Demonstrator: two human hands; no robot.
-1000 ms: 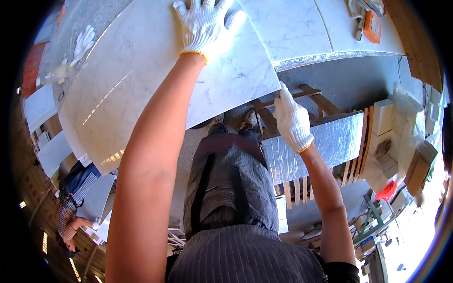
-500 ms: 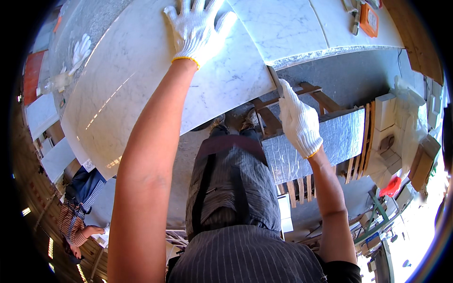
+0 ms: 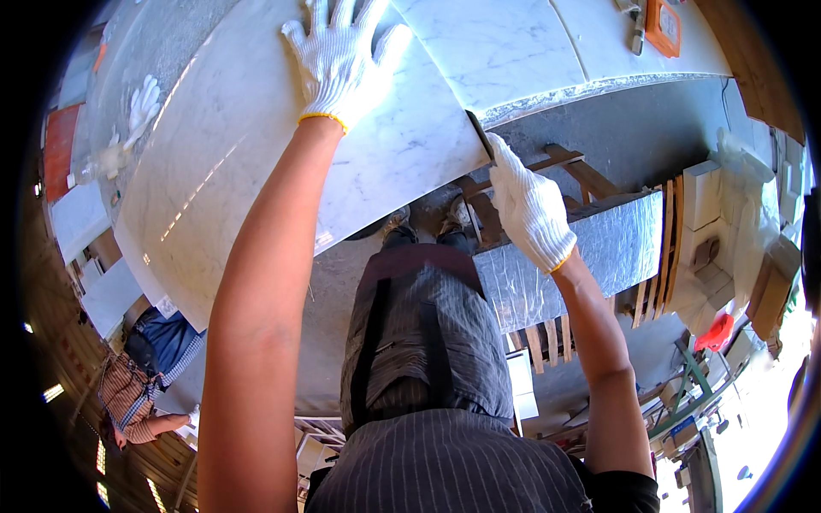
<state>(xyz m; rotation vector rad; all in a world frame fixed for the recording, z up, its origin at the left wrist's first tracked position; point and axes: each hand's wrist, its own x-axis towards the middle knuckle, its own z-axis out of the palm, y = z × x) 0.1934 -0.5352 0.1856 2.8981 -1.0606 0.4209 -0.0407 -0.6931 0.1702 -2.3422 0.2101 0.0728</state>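
A large white marble slab (image 3: 205,145) with grey veining lies before me. My left hand (image 3: 342,73), in a white knit glove with a yellow cuff, rests flat on its top, fingers spread. At the slab's right edge, near the front corner, my gloved right hand (image 3: 532,209) is closed around a thin, dark, flat strip-shaped tool (image 3: 480,135). The tool lies along that edge, its lower end hidden by my fingers. I cannot tell its exact kind.
Beyond the slab's right edge lies another marble piece (image 3: 513,51) with an orange case (image 3: 664,27) on it. A wrapped grey slab (image 3: 599,256) lies on wooden slats at right. Spare white gloves (image 3: 144,107) lie at far left. Another person (image 3: 141,376) is at lower left.
My right hand has moved slightly up along the slab's edge with the tool, which now shows a narrower, darker side. The whole view has shifted a little; my left hand stays flat.
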